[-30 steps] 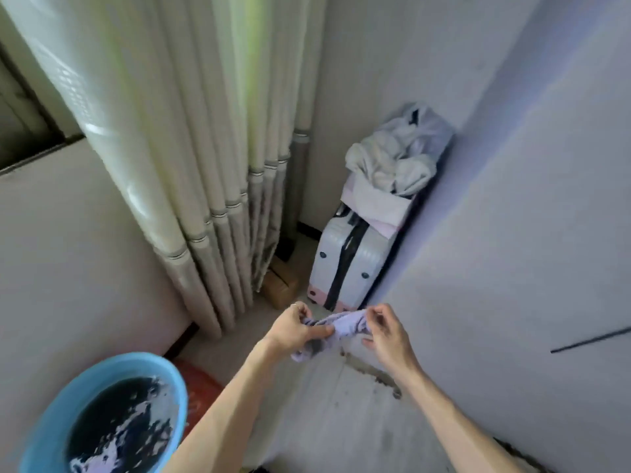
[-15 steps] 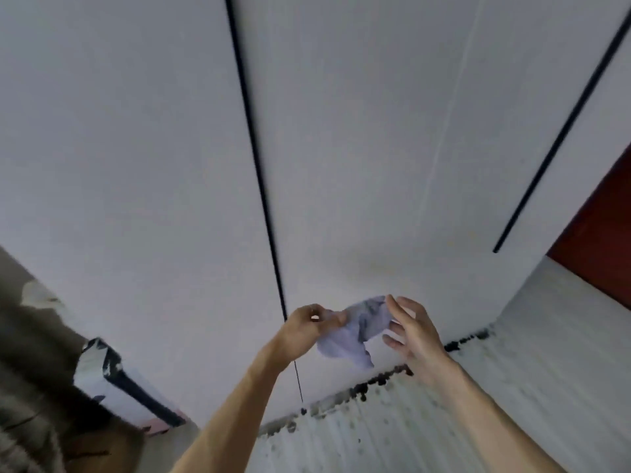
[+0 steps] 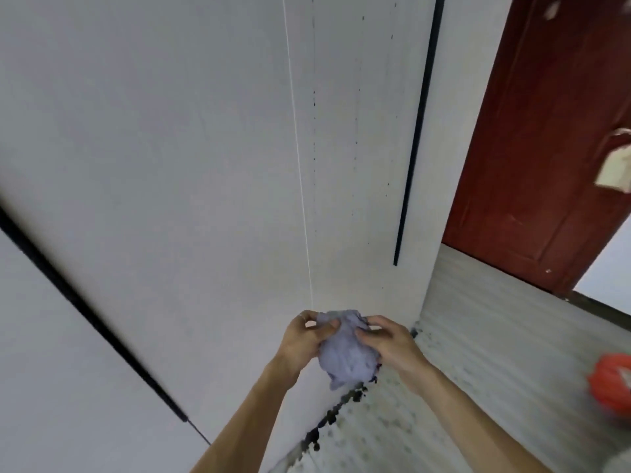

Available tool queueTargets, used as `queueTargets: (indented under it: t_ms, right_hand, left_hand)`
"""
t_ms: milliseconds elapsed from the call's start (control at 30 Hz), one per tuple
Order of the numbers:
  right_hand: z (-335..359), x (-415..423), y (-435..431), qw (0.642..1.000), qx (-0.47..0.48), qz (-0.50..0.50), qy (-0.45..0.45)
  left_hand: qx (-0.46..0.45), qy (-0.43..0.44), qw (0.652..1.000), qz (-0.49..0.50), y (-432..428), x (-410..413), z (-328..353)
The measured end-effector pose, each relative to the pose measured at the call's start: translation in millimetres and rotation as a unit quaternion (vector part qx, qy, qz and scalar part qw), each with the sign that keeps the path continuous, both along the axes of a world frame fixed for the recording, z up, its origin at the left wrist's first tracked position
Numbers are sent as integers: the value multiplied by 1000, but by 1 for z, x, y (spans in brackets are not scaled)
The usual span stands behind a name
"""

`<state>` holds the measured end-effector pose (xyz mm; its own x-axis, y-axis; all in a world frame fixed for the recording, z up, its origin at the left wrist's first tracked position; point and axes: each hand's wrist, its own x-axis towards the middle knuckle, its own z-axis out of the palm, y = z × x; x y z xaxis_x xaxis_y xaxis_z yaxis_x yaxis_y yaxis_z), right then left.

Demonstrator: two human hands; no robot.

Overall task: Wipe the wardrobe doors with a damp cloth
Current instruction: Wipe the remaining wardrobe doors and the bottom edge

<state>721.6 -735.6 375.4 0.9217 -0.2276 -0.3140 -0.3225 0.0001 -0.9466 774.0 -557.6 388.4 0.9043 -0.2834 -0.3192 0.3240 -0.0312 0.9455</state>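
**Cloth bunched between both hands at the wardrobe**

We see the left hand and the right hand gripping a crumpled pale lilac cloth, fingers curled into its folds, low in front of the white wardrobe doors. A dark vertical gap runs down the doors. Dark specks line the wardrobe's foot on the pale floor. A red-brown door stands at right, with an orange object at the edge.

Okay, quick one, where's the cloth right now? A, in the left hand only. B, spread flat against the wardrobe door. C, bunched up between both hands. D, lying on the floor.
C: the cloth is a crumpled wad gripped by the left hand on one side and the right hand on the other.
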Motion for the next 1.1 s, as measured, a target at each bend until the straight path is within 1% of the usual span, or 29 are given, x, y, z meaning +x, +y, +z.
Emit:
queueTargets:
  t_ms: [100, 267, 333, 433, 500, 600, 667, 700, 733, 800, 833, 867, 933, 967, 1033, 1067, 1100]
  right_hand:
    - [3, 20, -21, 997, 76, -5, -2]
    - [16, 61, -60, 988, 128, -69, -43]
    - [18, 75, -70, 985, 156, -65, -20]
    - [16, 89, -82, 980, 190, -15, 48]
    - [5, 103, -96, 981, 187, -23, 50]
    - [-4, 123, -124, 978, 189, -92, 13]
    - [-4, 138, -146, 975, 209, -78, -2]
    - [-8, 148, -161, 975, 215, -52, -6]
    - [-11, 155, -171, 975, 219, -29, -12]
    - [-13, 171, -191, 968, 250, 14, -19]
    - [-13, 179, -205, 964, 263, 36, -17]
    - [-13, 186, -218, 962, 265, 59, -17]
    - [-12, 202, -250, 964, 245, 100, -18]
    - [-11, 207, -259, 969, 220, 106, -29]
    - [-12, 217, -282, 980, 141, 133, -40]
    - [-9, 219, -289, 984, 99, 144, -46]
    - [-7, 222, -296, 984, 66, 155, -54]
  left_hand:
    - [-10, 12, 1000, -8, -20, 28, -5]
    - [-54, 49, 997, 21, -56, 79, -8]
    - [-73, 69, 995, -5, -68, 100, -11]
    - [-49, 99, 991, -71, -90, 120, -13]
    - [-51, 132, 988, -66, -109, 128, -19]
    - [-48, 210, 975, -55, -134, 134, -25]
    - [-20, 264, 963, -61, -151, 140, -31]
    - [-7, 293, 954, -63, -163, 145, -37]
    - [9, 306, 948, -87, -170, 148, -40]
    - [11, 290, 947, -139, -190, 155, -47]
    - [-6, 276, 951, -137, -204, 157, -49]
    - [-32, 263, 958, -109, -218, 157, -48]
    - [-98, 228, 969, -6, -252, 160, -43]
    - [-126, 215, 968, 35, -260, 165, -42]
    - [-159, 185, 967, 75, -279, 170, -40]
    - [-155, 168, 971, 71, -282, 171, -38]
    - [-130, 147, 978, 67, -286, 173, -36]
